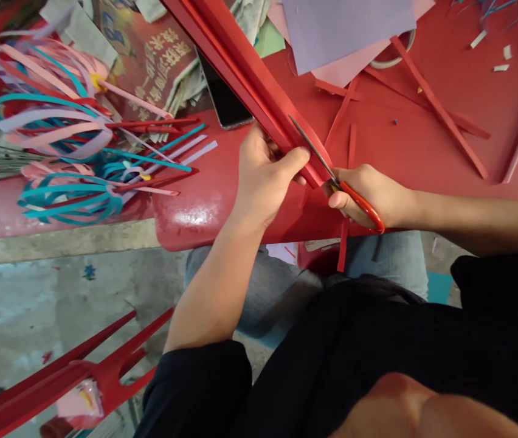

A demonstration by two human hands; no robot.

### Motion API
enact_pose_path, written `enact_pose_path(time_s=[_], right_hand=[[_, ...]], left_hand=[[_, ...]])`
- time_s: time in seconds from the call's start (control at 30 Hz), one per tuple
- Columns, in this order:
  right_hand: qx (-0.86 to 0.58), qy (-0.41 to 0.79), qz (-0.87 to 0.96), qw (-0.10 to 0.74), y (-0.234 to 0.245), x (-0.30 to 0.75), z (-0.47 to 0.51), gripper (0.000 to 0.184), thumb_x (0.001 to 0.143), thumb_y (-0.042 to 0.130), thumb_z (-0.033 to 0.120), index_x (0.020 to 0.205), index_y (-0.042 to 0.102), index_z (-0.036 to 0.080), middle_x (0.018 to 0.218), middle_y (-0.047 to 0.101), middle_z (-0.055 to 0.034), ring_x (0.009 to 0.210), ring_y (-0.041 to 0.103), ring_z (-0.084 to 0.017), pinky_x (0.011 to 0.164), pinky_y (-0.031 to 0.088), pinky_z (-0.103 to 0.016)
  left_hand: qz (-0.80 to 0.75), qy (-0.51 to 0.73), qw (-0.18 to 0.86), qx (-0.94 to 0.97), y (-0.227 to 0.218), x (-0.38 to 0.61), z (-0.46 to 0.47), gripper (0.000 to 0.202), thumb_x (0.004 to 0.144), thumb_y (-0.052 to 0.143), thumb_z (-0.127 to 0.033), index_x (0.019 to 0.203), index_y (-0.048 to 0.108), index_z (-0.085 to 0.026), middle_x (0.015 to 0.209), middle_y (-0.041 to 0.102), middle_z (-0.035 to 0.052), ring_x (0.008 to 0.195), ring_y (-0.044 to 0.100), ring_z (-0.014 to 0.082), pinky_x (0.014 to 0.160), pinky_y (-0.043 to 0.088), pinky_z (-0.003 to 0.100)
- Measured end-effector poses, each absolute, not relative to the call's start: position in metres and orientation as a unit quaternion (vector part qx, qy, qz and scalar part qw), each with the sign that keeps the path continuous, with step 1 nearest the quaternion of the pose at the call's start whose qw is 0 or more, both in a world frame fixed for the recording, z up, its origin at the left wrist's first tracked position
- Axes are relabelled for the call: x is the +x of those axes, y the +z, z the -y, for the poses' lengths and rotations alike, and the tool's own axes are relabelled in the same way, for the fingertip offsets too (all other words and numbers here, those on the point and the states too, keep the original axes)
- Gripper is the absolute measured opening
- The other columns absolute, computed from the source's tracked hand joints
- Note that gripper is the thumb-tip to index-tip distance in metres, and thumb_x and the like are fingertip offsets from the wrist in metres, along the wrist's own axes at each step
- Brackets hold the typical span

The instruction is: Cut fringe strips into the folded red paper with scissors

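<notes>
My left hand [265, 176] pinches the near end of a long folded red paper sheet [236, 67] that slants up and left across the red table [423, 146]. My right hand [371, 194] grips red-handled scissors [332, 173], with the blades running up along the paper's right edge into the sheet. A thin cut red strip [343, 246] hangs down over the table's edge below the scissors.
Looped paper strips in teal, pink, lilac and red [72, 158] lie at the left. A dark phone [225, 97] rests beside the folded sheet. Lilac and pink sheets [345, 30] and loose red strips [441, 112] cover the far table. A red stool [104, 365] stands lower left.
</notes>
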State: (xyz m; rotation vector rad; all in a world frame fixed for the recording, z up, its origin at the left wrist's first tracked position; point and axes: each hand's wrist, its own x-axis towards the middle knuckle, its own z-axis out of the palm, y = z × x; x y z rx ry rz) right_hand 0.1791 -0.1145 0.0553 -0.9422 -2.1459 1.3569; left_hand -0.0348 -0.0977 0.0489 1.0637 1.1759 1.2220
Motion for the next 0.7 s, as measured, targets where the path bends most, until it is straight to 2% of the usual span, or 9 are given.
enact_pose_path(time_s=[0.23, 0.43, 0.5, 0.6, 0.7], right_hand=[[-0.342, 0.476, 0.781, 0.216, 0.048, 0.180, 0.114, 0.071, 0.101, 0.041, 0.091, 0.083, 0.049, 0.023, 0.062, 0.051, 0.0030, 0.052, 0.044, -0.011, 0.052, 0.034, -0.029], [-0.345, 0.476, 0.782, 0.205, 0.050, 0.179, 0.115, 0.072, 0.100, 0.042, 0.091, 0.085, 0.052, 0.021, 0.063, 0.051, 0.0034, 0.052, 0.045, -0.011, 0.052, 0.035, -0.029], [-0.341, 0.473, 0.787, 0.200, 0.052, 0.180, 0.115, 0.072, 0.100, 0.044, 0.091, 0.086, 0.054, 0.021, 0.063, 0.052, 0.0033, 0.053, 0.045, -0.011, 0.053, 0.036, -0.029], [-0.335, 0.469, 0.791, 0.204, 0.052, 0.180, 0.114, 0.071, 0.100, 0.046, 0.089, 0.086, 0.055, 0.020, 0.064, 0.053, 0.0032, 0.053, 0.047, -0.011, 0.054, 0.037, -0.028], [-0.337, 0.473, 0.789, 0.201, 0.049, 0.181, 0.113, 0.072, 0.097, 0.051, 0.092, 0.088, 0.056, 0.020, 0.065, 0.058, 0.0018, 0.054, 0.054, -0.012, 0.054, 0.039, -0.027]], left_hand=[[-0.477, 0.521, 0.548, 0.448, 0.051, -0.036, 0.100, 0.028, 0.077, 0.083, -0.023, 0.096, 0.064, -0.031, 0.079, 0.071, -0.0038, 0.058, 0.068, 0.0196, 0.044, 0.051, 0.033], [-0.516, 0.520, 0.535, 0.420, 0.042, -0.044, 0.092, 0.028, 0.078, 0.079, -0.041, 0.087, 0.055, -0.030, 0.083, 0.069, -0.0009, 0.071, 0.070, 0.0233, 0.050, 0.050, 0.035], [-0.510, 0.539, 0.536, 0.401, 0.033, -0.050, 0.083, 0.028, 0.075, 0.079, -0.039, 0.084, 0.054, -0.031, 0.082, 0.068, -0.0010, 0.071, 0.066, 0.0224, 0.052, 0.047, 0.036], [-0.466, 0.599, 0.523, 0.387, 0.019, -0.056, 0.070, 0.025, 0.071, 0.076, -0.033, 0.090, 0.060, -0.036, 0.082, 0.067, -0.0030, 0.069, 0.057, 0.0215, 0.055, 0.043, 0.038], [-0.473, 0.609, 0.495, 0.399, 0.016, -0.056, 0.064, 0.034, 0.068, 0.083, -0.041, 0.095, 0.061, -0.039, 0.083, 0.067, -0.0016, 0.082, 0.063, 0.0271, 0.063, 0.050, 0.042]])
